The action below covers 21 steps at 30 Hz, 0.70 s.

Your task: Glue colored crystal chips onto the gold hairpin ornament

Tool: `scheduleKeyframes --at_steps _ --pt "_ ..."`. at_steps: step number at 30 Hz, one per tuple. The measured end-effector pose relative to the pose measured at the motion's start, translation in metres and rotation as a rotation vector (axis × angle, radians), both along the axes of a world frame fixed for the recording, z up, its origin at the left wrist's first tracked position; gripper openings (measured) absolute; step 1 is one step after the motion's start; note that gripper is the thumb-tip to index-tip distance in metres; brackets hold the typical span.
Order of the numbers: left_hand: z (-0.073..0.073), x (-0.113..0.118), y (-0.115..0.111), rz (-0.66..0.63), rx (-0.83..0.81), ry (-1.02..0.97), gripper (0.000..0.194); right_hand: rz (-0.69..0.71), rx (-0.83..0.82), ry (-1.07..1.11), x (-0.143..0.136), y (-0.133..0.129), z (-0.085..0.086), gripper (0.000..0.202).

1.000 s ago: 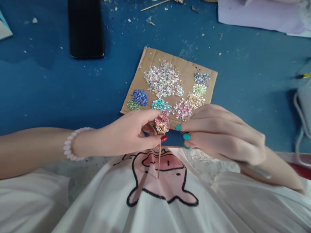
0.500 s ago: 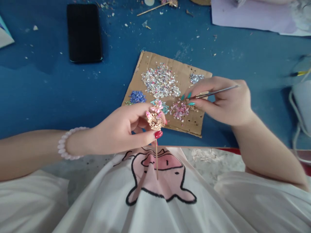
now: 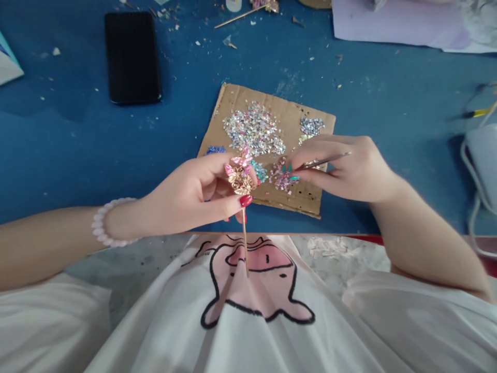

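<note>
My left hand (image 3: 186,194) is closed around a gold hair stick (image 3: 239,178) topped with pink and gold butterflies, its thin pin pointing down toward my lap. Pinched in my right hand (image 3: 341,168) is a pair of slim metal tweezers (image 3: 326,159), the tips at a small pile of pink chips (image 3: 285,178). That pile lies on a piece of brown cardboard (image 3: 283,204), beside a larger heap of silvery chips (image 3: 254,127). A turquoise pile (image 3: 258,171) and a blue pile (image 3: 215,149) are partly covered by my left hand.
A black phone (image 3: 132,58) lies at the upper left of the blue table (image 3: 186,124). Another gold stick (image 3: 240,16) and a small bottle (image 3: 233,5) are at the far edge. Purple paper (image 3: 368,20) lies upper right; a white device with a cable (image 3: 483,155) sits at the right.
My right hand has moved left and slightly down with the tweezers, their tips now in the pink chips. My left hand and the hair stick have shifted slightly left and up.
</note>
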<state>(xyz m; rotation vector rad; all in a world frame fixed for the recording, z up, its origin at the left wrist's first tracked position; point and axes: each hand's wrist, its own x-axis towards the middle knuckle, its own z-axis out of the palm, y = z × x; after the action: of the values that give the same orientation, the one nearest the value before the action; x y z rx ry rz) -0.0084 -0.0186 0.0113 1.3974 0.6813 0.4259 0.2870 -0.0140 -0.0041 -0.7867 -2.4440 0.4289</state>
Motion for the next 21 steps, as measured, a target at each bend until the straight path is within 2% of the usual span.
scheduleKeyframes --at_steps 10,13,17,21 --pt "-0.0039 -0.0004 0.0007 0.014 0.037 0.002 0.013 0.013 0.029 -0.013 -0.0025 0.0001 0.0012 0.004" --pt "-0.0046 -0.0011 0.0013 0.005 0.051 0.023 0.011 -0.051 0.068 0.004 -0.0016 0.0008 0.0021 0.006" --pt "-0.0040 -0.0020 0.0019 -0.002 0.068 0.030 0.011 -0.179 0.015 0.041 0.0006 0.0012 0.0033 0.008" --pt "-0.0043 -0.0027 0.0016 -0.006 0.065 0.029 0.010 -0.192 -0.006 0.050 0.0010 0.0017 0.0036 0.009"
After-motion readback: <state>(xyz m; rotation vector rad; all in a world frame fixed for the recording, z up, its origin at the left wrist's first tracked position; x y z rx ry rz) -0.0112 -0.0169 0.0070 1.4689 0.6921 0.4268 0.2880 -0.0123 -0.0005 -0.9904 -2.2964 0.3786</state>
